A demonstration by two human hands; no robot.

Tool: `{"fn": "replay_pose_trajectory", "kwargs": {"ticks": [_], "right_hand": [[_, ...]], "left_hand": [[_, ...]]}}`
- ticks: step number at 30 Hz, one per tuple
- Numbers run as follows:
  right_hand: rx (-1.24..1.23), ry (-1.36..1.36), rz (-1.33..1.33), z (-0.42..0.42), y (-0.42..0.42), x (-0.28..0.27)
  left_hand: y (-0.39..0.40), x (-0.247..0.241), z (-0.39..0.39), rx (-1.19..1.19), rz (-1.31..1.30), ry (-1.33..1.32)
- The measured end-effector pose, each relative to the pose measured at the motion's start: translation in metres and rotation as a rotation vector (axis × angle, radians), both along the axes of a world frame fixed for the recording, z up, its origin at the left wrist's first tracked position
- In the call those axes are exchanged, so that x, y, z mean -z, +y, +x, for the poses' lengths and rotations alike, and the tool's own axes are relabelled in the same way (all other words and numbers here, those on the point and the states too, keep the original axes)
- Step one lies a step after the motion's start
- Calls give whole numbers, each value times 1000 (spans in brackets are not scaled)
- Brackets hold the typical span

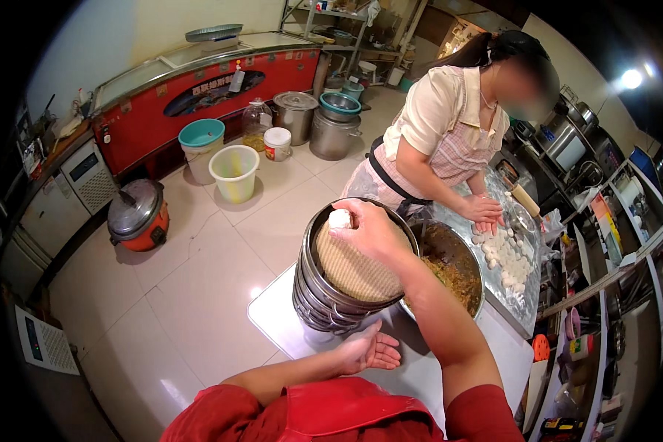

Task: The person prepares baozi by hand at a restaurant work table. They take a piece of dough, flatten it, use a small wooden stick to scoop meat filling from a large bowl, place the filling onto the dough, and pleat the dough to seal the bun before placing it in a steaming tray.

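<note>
My right hand point(364, 225) reaches over the stack of round metal steamer trays point(331, 309) and grips a small white filled bun point(340, 220) by its sides. The bun is at the far left part of the woven steamer liner point(353, 259) in the top tray; whether it touches the liner I cannot tell. Below the stack, near my red apron, my left hand point(371, 349) is held palm up with its fingers apart and nothing in it. To the right of the stack stands a large metal bowl point(478, 265) of chopped filling point(454, 279), partly hidden by my right forearm.
A co-worker point(447, 127) stands across, both hands pressed together over a floured metal worktop point(522, 315) bearing many dough pieces point(505, 259) and a rolling pin point(522, 198). The stack rests on a white table point(271, 304). Shelves are at right; buckets and an orange cooker point(138, 221) stand on the floor.
</note>
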State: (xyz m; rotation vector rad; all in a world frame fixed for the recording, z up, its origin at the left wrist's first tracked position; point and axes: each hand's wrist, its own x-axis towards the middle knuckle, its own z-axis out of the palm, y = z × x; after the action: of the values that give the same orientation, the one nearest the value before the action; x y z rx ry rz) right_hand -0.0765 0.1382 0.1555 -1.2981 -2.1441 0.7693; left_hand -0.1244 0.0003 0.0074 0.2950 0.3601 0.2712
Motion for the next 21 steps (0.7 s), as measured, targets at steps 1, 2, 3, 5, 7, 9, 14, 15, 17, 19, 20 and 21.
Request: {"fn": "replay_pose_trajectory", "kwargs": {"ticks": [1, 2, 3, 5, 7, 9, 14, 15, 17, 19, 20, 21], "right_hand": [[1, -4, -4, -1, 2, 1], [17, -85, 42, 0, 0, 0], [28, -166, 86, -2, -6, -7], [13, -260, 142, -5, -9, -11], [-29, -281, 171, -4, -8, -14], [-33, -223, 126, -3, -6, -13], [-80, -181, 128, 5, 0, -3], [-70, -93, 41, 7, 2, 0], [-4, 60, 68, 16, -4, -1], [80, 190, 291, 26, -24, -17], [145, 306, 267, 33, -37, -22], [220, 421, 246, 44, -54, -26]], "left_hand": [[1, 0, 0, 4, -3, 9], [2, 0, 0, 9, -7, 17], [3, 0, 0, 9, -12, 26], [4, -2, 0, 8, -4, 49], [4, -3, -1, 10, -3, 48], [4, -2, 0, 4, -15, 21], [2, -2, 2, 35, 11, 49], [2, -2, 2, 38, 12, 56], [-3, -5, 5, 20, 40, 134], [-4, -3, 4, -7, 107, 184], [-4, -2, 2, -13, 161, 193], [-4, -1, 2, -8, 219, 200]]}}
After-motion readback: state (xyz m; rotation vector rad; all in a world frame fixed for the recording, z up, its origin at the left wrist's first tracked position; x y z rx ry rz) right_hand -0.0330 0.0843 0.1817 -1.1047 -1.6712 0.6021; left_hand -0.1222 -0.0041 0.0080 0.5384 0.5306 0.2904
